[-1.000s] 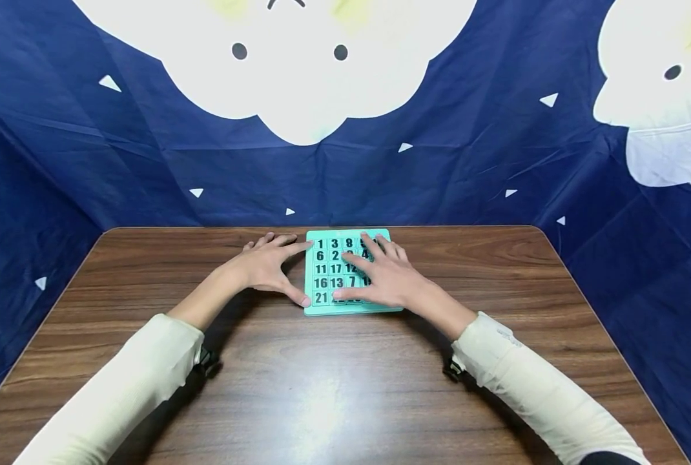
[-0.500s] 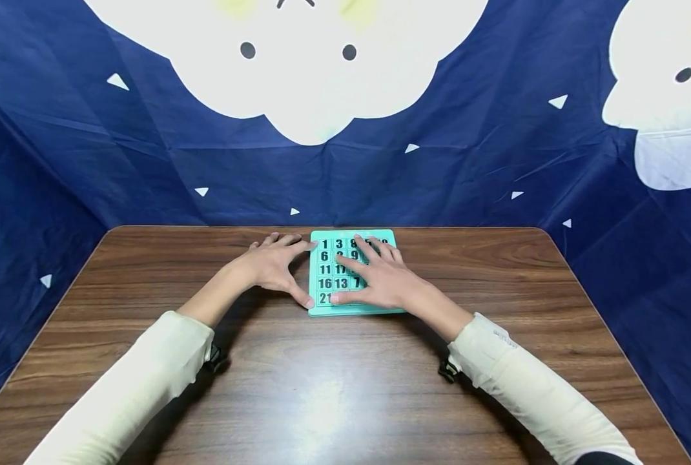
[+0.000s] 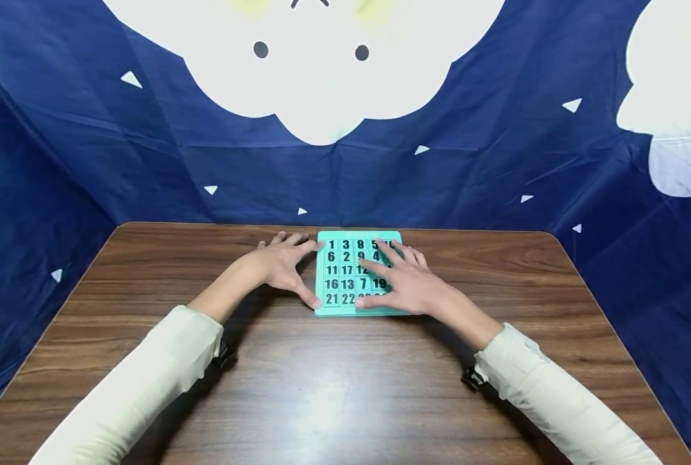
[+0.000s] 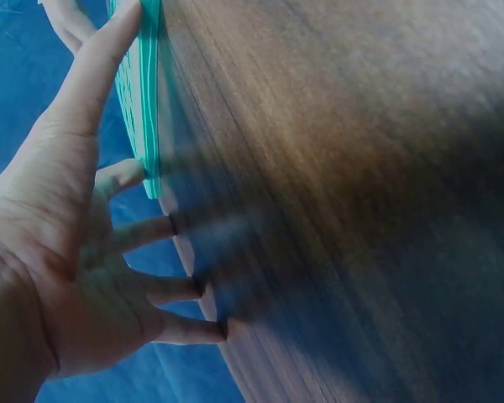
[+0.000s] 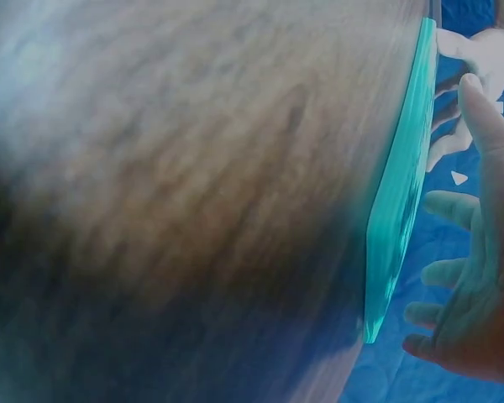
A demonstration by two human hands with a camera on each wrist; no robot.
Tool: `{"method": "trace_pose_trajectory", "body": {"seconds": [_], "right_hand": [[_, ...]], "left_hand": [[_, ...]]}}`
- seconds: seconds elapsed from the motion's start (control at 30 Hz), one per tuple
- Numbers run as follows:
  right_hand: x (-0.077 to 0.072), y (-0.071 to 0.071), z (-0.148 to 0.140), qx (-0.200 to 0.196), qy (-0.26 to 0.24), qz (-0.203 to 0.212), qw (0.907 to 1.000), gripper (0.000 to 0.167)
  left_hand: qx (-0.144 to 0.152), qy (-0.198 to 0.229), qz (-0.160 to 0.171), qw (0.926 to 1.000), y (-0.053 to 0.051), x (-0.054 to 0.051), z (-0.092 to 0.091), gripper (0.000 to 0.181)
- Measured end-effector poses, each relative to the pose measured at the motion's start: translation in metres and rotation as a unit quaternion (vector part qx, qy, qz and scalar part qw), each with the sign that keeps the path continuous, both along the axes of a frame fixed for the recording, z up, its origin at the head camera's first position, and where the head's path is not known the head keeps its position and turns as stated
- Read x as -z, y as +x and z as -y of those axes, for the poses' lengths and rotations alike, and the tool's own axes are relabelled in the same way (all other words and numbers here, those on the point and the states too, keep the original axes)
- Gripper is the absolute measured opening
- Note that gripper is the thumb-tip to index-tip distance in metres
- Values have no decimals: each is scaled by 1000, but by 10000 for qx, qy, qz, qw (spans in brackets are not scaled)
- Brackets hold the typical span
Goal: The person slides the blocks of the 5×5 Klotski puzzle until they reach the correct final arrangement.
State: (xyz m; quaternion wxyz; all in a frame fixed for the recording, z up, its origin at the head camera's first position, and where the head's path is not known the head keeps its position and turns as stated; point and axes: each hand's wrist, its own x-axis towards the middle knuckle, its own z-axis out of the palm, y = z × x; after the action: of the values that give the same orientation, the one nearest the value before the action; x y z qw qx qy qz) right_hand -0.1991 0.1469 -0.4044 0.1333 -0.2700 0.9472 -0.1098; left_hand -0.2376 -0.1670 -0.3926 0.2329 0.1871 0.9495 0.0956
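My pale left sleeve (image 3: 142, 381) and right sleeve (image 3: 560, 394) come in nearest, over the wood-grain tabletop (image 3: 334, 400); ahead, my hands are apart from each other, both spread wide, neither clamped on anything; my left hand (image 3: 278, 266) spans the left side of the teal numbered tile board (image 3: 345, 311), thumb at its near corner, index finger at its far one, the other fingers fanned out beyond the edge; my right hand (image 3: 412, 284) hangs over the board's right half, thumb above the bottom row, fingers splayed above the upper rows, hiding some numbers; the board lies flat near the middle of the table's far edge; behind it rises a dark blue cloth (image 3: 369, 187) with white cloud shapes (image 3: 316, 90) and small white triangles (image 3: 210, 190).
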Motion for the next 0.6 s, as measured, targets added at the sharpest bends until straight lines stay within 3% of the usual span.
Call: {"method": "trace_pose_trajectory", "body": {"seconds": [0.37,0.6], "right_hand": [[7,-2,10,-93,-202,11,9998,92],[6,-1,17,-380,-226,25,9990,87]], "left_hand": [[7,-164,79,9998,0,-1,-3,143],[3,-235,140,9996,-1,-3,-3,143]]}}
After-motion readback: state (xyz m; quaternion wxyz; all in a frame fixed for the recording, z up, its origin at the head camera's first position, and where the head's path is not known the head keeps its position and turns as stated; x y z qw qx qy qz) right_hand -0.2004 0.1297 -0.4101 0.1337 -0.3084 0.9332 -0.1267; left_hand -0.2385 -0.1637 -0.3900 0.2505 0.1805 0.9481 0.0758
